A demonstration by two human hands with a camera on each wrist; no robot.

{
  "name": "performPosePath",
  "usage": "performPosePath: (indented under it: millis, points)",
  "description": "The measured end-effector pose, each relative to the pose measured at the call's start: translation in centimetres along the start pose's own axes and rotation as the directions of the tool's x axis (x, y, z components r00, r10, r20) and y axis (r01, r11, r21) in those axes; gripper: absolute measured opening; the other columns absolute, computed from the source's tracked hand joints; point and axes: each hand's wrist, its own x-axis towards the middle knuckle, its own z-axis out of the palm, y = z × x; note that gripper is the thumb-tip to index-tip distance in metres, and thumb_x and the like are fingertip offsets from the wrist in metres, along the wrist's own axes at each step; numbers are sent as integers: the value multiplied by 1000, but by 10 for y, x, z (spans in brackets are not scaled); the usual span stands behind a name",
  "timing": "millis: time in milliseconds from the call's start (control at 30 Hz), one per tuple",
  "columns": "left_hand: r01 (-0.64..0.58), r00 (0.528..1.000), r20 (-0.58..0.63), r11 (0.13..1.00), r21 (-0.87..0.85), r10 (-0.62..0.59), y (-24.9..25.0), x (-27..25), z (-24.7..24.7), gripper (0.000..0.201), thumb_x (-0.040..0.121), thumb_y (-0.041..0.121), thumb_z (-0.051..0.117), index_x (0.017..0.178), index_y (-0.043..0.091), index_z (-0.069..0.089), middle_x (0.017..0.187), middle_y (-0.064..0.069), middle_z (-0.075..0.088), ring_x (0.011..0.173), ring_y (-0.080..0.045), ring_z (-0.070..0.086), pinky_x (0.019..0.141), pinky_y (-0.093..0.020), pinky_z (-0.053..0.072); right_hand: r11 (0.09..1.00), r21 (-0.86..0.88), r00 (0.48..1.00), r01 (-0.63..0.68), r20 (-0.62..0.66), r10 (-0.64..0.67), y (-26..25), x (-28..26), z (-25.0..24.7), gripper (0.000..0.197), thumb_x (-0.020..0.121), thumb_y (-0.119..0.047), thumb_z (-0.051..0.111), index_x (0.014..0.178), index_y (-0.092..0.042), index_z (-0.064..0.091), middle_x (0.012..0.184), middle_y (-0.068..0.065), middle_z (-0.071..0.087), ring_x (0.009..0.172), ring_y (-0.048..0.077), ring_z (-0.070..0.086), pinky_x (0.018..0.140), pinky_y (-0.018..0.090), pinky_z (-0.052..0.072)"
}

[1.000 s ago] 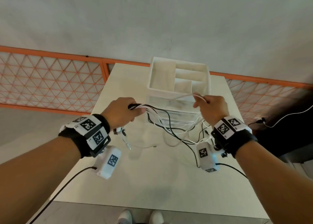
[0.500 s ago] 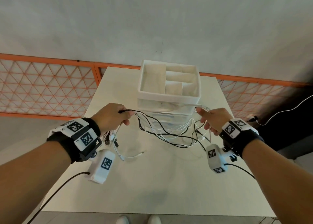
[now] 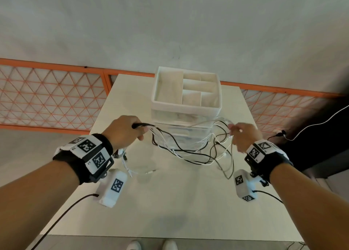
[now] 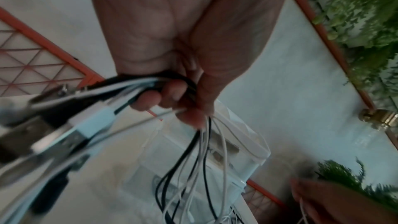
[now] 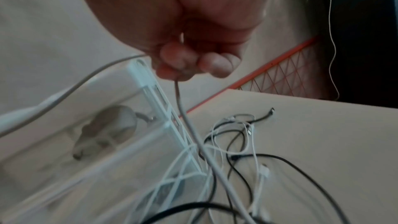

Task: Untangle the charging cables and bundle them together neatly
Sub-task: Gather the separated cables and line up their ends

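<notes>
A tangle of black and white charging cables sags between my two hands above the table. My left hand grips a bunch of them in a fist, and their plug ends stick out behind the hand toward the wrist camera. My right hand pinches one white cable between thumb and fingers; that cable runs down into the tangle lying on the table. Loose plug ends trail on the table under my left wrist.
A white drawer unit topped by a divided white tray stands at the table's far middle, right behind the cables. The beige table ends at an orange lattice railing. A thin white wire hangs at the right.
Both hands have moved apart and a little lower. The cable tangle between them has stretched wider and sags closer to the table.
</notes>
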Motion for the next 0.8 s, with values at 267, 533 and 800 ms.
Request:
performPosePath:
  millis: [267, 533, 800]
  points:
    - [83, 966, 246, 996, -22, -75, -7, -10, 5, 33, 94, 40, 62, 92, 7, 66, 75, 1, 73, 55, -15, 45, 53, -25, 36, 990, 135, 964, 43, -267, -6, -1, 15, -13, 19, 99, -16, 53, 101, -33, 61, 101, -1, 74, 68, 20, 74, 67, 36, 61]
    - [37, 991, 134, 984, -172, -13, 9, -12, -4, 36, 94, 38, 63, 71, 10, 63, 51, 7, 58, 48, -16, 40, 48, -24, 32, 951, -252, 981, 179, 123, -152, -17, -15, 19, 55, 85, -14, 58, 136, -34, 56, 87, -7, 67, 78, 13, 63, 80, 27, 51]
    - [-96, 968, 198, 960, -263, 151, 37, -17, 6, 35, 96, 37, 59, 86, 5, 68, 66, -13, 65, 56, -21, 42, 49, -25, 33, 722, -24, 717, 692, 145, -682, -99, -60, 50, 17, 91, -18, 69, 104, -23, 79, 84, -11, 69, 61, -12, 51, 74, 14, 38]
